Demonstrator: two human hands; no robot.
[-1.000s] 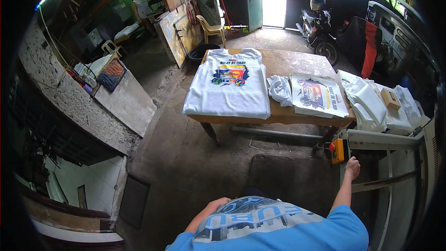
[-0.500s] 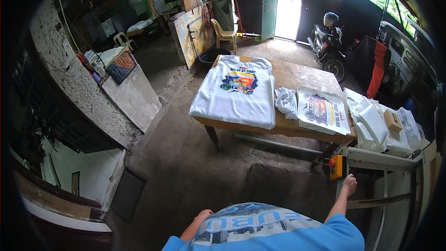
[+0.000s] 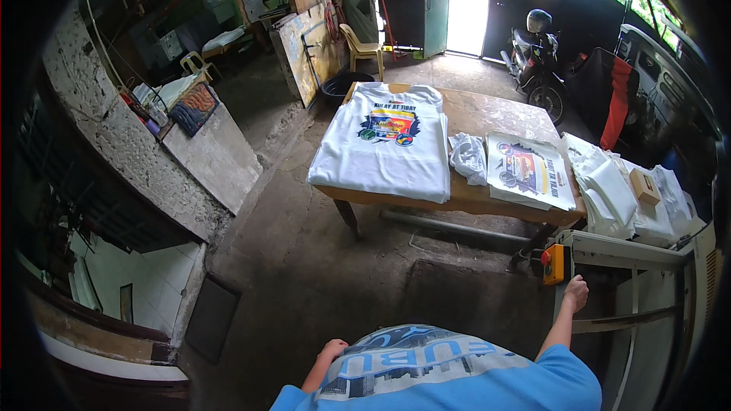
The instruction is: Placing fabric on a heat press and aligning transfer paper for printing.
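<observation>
My right hand (image 3: 576, 293) is closed beside the metal machine frame (image 3: 626, 250), just below a yellow button box (image 3: 555, 267) with a red button; what its fingers hold is unclear. Low at my body, against my blue T-shirt (image 3: 449, 388), is my left hand (image 3: 333, 348), its fingers mostly hidden. Beyond them, a wooden table (image 3: 495, 104) carries a stack of printed white T-shirts (image 3: 381, 160), a crumpled white cloth (image 3: 467, 158), printed sheets (image 3: 530, 171), white folded material (image 3: 603, 190) and a small cardboard box (image 3: 645, 187).
A concrete wall (image 3: 129, 144) and dark mat (image 3: 211, 316) lie left. A person (image 3: 251, 4) stands in the back room. A plastic chair (image 3: 362, 47), black tub (image 3: 339, 87), open doorway (image 3: 466, 4), motorcycle (image 3: 541, 76) and vehicle (image 3: 651, 84) are beyond the table.
The view has shifted slightly, so the table appears a little farther right and lower than a second ago. My right hand stays closed by the button box.
</observation>
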